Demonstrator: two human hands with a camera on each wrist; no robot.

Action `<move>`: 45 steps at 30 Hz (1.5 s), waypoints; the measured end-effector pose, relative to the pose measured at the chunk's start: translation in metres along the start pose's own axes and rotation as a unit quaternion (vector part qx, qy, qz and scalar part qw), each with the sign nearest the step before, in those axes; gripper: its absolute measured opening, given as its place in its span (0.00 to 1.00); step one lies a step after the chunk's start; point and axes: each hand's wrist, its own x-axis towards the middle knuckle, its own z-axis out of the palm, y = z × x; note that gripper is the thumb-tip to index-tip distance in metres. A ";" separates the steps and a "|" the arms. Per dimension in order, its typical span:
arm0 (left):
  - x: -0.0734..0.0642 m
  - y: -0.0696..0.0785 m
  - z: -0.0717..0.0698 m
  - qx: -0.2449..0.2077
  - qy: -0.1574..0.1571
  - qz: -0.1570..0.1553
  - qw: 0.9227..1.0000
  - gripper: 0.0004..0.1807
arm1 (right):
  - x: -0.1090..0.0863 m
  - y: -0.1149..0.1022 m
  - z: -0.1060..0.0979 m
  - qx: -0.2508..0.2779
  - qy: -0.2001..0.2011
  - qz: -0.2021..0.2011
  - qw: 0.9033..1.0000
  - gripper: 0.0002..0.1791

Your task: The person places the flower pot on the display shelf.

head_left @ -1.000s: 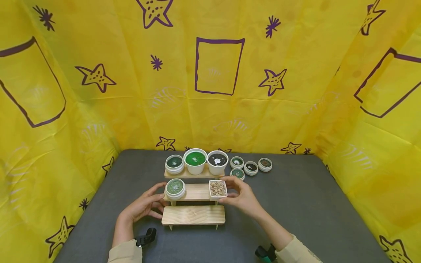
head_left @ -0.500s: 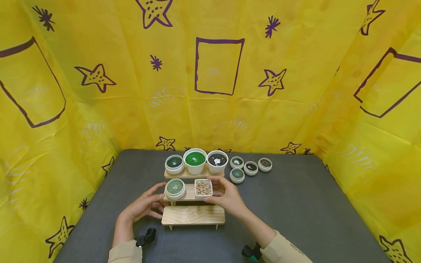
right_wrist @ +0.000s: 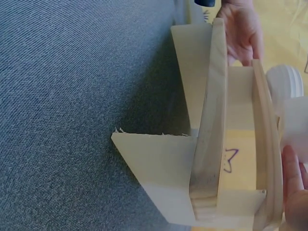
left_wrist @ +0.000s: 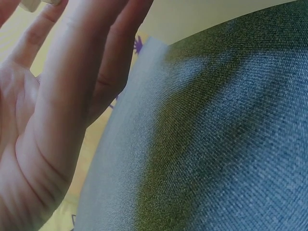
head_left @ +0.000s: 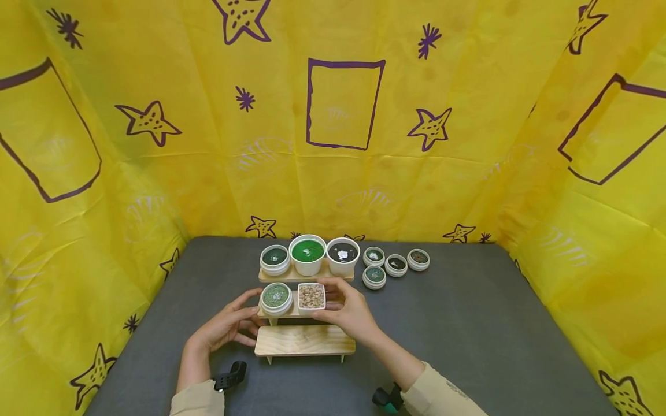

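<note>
On the middle step of the wooden stand (head_left: 304,341), the right hand (head_left: 346,309) pinches a square bowl (head_left: 311,297) between thumb and fingers, some fingers partly hidden. A round jar (head_left: 276,297) sits nearer the stand's left end. Beside that end, the left hand (head_left: 226,325) has its fingers parted and relaxed; contact with the stand cannot be made out, the left-wrist view cropping most fingertips.

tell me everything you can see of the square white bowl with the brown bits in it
The square white bowl has smooth, plain walls, slightly rounded corners and a thin rim; it could be ceramic or plastic. Beige and brown bits fill it. It is upright at the middle shelf, just right of a round pot. The right hand's grip holds its right side; whether its base rests on the wood is unclear.
</note>
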 end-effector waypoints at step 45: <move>0.000 0.000 0.000 -0.004 0.000 0.000 1.000 0.31 | 0.007 0.001 0.010 -0.013 0.010 -0.005 1.000 0.34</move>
